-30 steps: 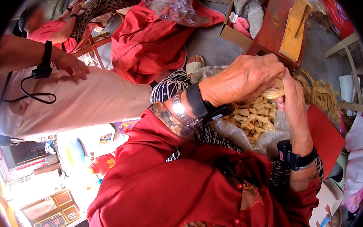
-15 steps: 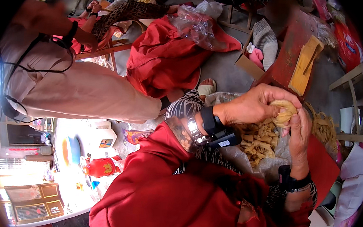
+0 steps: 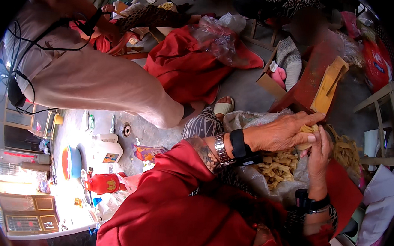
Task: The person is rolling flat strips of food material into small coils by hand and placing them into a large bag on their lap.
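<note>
A small coil of pale yellow, husk-like strips [image 3: 308,129] is between my two hands. My left hand [image 3: 277,130], with a metal-banded watch and a black strap at its wrist, closes over it from the left. Its forefinger is stretched across the top. From below, my right hand [image 3: 319,153] pinches the coil with thumb and fingers. Part of the coil is hidden behind the fingers. Beneath the hands, a translucent plastic sack [image 3: 244,173] gapes with many folded yellow pieces [image 3: 276,171] inside. Loose yellow strips [image 3: 346,157] lie in a heap beside my right hand.
A red wooden bench [image 3: 310,71] bears a yellow wooden block [image 3: 329,85]. A cardboard box [image 3: 270,85] holds grey knitted cloth. A person in pale trousers [image 3: 102,88] stands at left, near red cloth [image 3: 183,66]. A wooden frame [image 3: 380,119] stands at right.
My left hand has turned and shifted down, its fingers now covering more of the coil. The person at left has shifted. The whole view has tilted slightly.
</note>
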Available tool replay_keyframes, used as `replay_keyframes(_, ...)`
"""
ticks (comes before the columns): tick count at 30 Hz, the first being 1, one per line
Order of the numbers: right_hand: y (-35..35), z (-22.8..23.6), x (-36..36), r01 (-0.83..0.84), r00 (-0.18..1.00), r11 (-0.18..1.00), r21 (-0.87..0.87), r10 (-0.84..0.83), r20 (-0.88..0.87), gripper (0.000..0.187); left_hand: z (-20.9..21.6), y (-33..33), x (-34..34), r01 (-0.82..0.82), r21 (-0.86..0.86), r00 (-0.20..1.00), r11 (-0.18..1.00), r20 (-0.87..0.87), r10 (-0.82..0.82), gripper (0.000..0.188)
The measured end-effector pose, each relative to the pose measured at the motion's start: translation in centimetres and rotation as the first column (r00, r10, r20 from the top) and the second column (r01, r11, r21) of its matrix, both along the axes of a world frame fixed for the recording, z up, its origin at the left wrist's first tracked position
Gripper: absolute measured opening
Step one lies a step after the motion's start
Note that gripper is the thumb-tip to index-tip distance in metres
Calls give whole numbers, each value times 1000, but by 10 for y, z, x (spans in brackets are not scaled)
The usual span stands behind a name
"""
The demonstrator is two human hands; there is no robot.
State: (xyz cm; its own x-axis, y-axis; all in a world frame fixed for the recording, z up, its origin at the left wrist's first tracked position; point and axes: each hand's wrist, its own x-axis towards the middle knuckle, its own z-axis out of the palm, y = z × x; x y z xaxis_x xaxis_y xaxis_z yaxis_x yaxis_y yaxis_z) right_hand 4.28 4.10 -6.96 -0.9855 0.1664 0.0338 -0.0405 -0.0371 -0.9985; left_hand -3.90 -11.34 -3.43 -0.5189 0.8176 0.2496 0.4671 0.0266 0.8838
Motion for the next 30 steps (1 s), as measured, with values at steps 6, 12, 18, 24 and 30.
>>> replay_keyframes(6, -8, 12, -4, 147, 982, 978, 146, -127, -137, 38, 2, 3, -1, -9, 154, 935, 988, 352, -47, 45)
replay_keyframes(12, 15, -6, -8, 173, 959, 960, 222, -113, -260, 53, -3, 1, -3, 78, 339, 402, 938, 850, -340, 47)
replay_keyframes(18, 25, -5, 5, 171, 983, 968, 184, -157, -90, 43, 6, -3, -15, 16, 400, 241, 916, 888, -392, 46)
replay_keyframes(24, 38, -6, 10, 180, 980, 937, 299, -146, -134, 28, 1, -15, -30, -33, 509, 192, 860, 847, -495, 46)
replay_keyframes(30, 20, 1, 5, 119, 989, 902, 416, -70, -131, 16, 7, -13, -22, -200, 219, 445, 955, 889, -110, 52)
